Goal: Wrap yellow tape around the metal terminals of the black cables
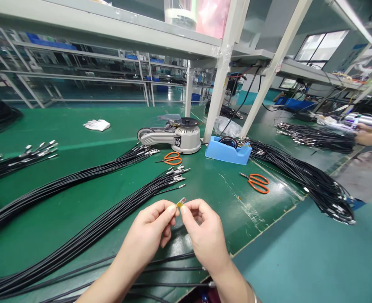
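Observation:
Between my fingertips, above the green table, is a small metal connector (182, 200) with amber-yellow tape on it. My left hand (151, 227) pinches the connector's taped part from the left, thumb against index finger. From the right, my right hand (206, 229) is closed in a pinch on the same piece; whether it grips the tape or the metal is hidden. A bundle of black cables (110, 206) with silver ends lies left of my hands. More loose black cables (173, 269) pass beneath my wrists.
Orange-handled scissors (258, 183) lie at the right, another orange-handled pair (172, 158) ahead. A grey round tape dispenser (186, 136) and a blue tape holder (228, 151) stand behind. A white glove (96, 125) lies back left. Cable bundles (296, 168) and another person's hand (369, 135) are rightward.

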Action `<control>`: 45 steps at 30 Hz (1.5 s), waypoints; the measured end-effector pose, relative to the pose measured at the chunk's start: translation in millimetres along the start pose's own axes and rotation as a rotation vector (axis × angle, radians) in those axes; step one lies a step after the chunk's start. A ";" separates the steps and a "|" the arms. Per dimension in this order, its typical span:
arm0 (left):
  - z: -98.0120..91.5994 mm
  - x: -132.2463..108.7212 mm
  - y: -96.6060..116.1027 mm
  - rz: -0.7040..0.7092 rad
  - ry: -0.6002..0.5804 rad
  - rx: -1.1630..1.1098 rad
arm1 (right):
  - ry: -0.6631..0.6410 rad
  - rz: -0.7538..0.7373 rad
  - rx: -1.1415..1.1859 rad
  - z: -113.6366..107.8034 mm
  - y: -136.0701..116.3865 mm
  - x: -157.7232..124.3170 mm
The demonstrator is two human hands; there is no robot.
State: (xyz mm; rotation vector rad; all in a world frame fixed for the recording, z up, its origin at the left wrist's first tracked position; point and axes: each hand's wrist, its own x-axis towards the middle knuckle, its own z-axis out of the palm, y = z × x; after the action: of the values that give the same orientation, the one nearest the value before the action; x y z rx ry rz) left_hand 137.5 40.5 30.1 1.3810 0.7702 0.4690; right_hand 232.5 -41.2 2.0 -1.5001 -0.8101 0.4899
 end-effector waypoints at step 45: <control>1.3 -3.7 0.6 0.253 -0.336 0.610 | -0.518 0.196 0.122 -55.0 0.8 10.7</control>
State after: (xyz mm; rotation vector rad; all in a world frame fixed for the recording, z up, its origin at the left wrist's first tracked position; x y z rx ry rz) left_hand 136.1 37.1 31.5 2.0789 0.4737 0.1842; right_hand 279.7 -70.5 9.1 -1.3599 -1.0125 1.0845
